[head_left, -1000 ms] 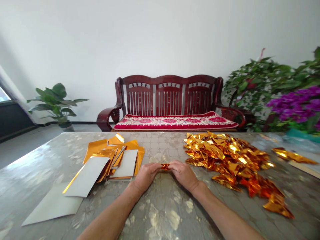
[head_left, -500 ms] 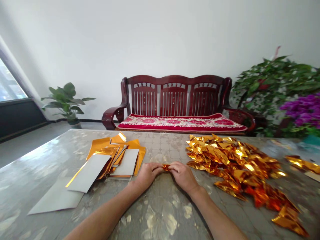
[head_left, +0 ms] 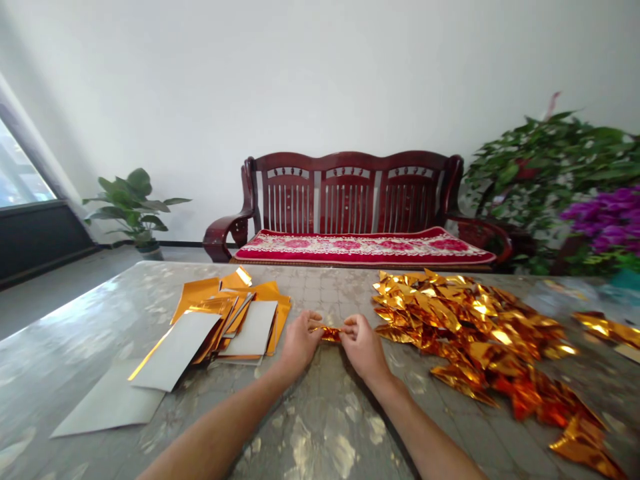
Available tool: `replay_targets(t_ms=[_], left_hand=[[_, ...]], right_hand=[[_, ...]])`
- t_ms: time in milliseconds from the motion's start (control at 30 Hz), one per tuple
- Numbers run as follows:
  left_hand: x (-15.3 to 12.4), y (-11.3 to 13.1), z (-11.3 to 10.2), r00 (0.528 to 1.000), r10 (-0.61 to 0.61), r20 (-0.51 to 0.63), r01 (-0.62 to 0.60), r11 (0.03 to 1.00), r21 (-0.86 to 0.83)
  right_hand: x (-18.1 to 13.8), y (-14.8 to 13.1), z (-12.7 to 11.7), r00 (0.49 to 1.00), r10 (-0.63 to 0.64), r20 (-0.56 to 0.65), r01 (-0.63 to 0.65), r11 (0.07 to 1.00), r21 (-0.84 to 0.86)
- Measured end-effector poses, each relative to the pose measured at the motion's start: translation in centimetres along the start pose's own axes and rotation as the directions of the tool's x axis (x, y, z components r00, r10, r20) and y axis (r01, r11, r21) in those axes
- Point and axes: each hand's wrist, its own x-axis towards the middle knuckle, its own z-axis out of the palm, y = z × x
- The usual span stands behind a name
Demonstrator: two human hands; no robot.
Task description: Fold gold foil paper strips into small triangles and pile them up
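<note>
Left hand [head_left: 300, 341], right hand [head_left: 362, 343] fingers raised; foil piece [head_left: 331, 334] between, in grip.

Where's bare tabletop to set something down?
Bare table: near side, between the forearms; far side, past left hand and right hand, between the sheet pile and the foil pile; also left of the sheet pile, toward the far corner. Crowded: both piles, and between the hands, which hold a foil piece.
</note>
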Motion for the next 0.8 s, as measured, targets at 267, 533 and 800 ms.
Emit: replay_targets(t_ms=[267,533,800], left_hand=[[-0.3,0.1,1.6,0.996,-0.082,-0.034,0.072,0.974,-0.214],[-0.4,0.9,1.6,0.987,-0.158,0.000,0.143,0.896,-0.421],[-1.0,2.0,1.7,0.982,-0.190,0.019,0.176,0.858,-0.482]], right_hand=[[0.6,0.3,-0.3,0.992,0.114,0.060,-0.123,0.978,0.169],[0.5,0.0,0.0,0.985,0.167,0.048,-0.173,0.930,0.323],[0.3,-0.1,0.2,0.982,0.188,0.025,-0.183,0.905,0.384]])
